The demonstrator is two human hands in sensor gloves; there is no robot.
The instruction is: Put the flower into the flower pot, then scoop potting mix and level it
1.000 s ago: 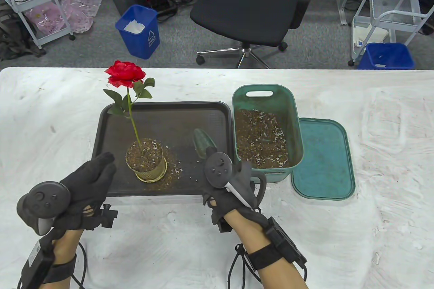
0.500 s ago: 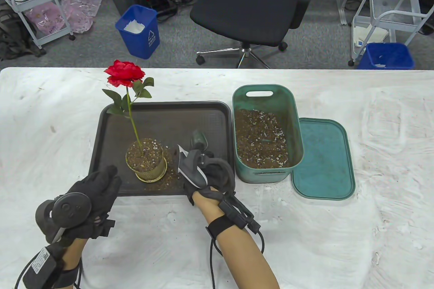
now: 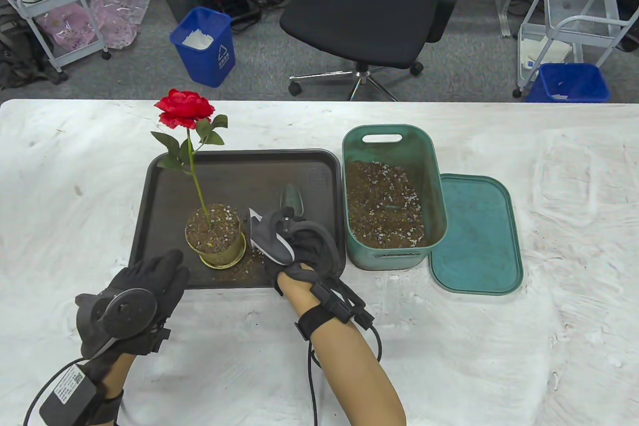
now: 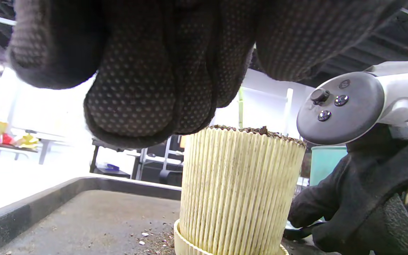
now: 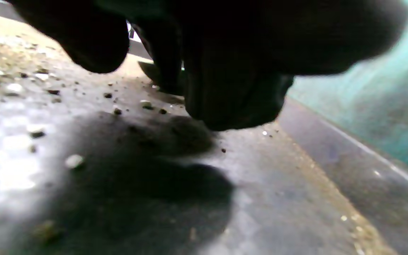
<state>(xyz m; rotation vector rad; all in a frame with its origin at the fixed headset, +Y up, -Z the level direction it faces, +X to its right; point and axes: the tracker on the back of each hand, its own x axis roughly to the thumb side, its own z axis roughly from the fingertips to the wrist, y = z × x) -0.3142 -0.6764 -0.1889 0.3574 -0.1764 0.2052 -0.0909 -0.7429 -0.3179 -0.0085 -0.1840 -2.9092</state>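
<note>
Where the dark tray (image 3: 234, 171) sits on the white-covered table (image 3: 549, 246), the flower pot (image 3: 215, 241) stands upright in the tray's near-left part, ribbed and pale yellow, on a matching saucer. It is filled to the rim with potting mix. The flower (image 3: 183, 109), red with green leaves, rises from the mix on a thin stem that leans a little up and to the left in the table view. Loose crumbs of mix lie scattered on the tray around the saucer.

The left hand (image 3: 145, 286) hovers at the tray's near-left corner, fingers straight and held together, pointing toward the pot and holding nothing. In the left wrist view its fingertips (image 4: 133, 102) hang just above and in front of the pot's wall (image 4: 239, 191), apart from it.

The right hand (image 3: 299, 251) is over the tray's near-right part, just right of the pot, turned so the tracker faces left. Its fingers are curled around the handle of the green trowel (image 3: 292, 199), whose blade sticks out past the knuckles toward the far side of the tray. The right wrist view is dark and blurred; it shows fingers close above the crumb-strewn tray floor, and little else.

Just right of the tray stands the green bin (image 3: 392, 196), holding more potting mix (image 3: 382, 206). Its lid (image 3: 474, 233) lies flat on the table against the bin's right side.
</note>
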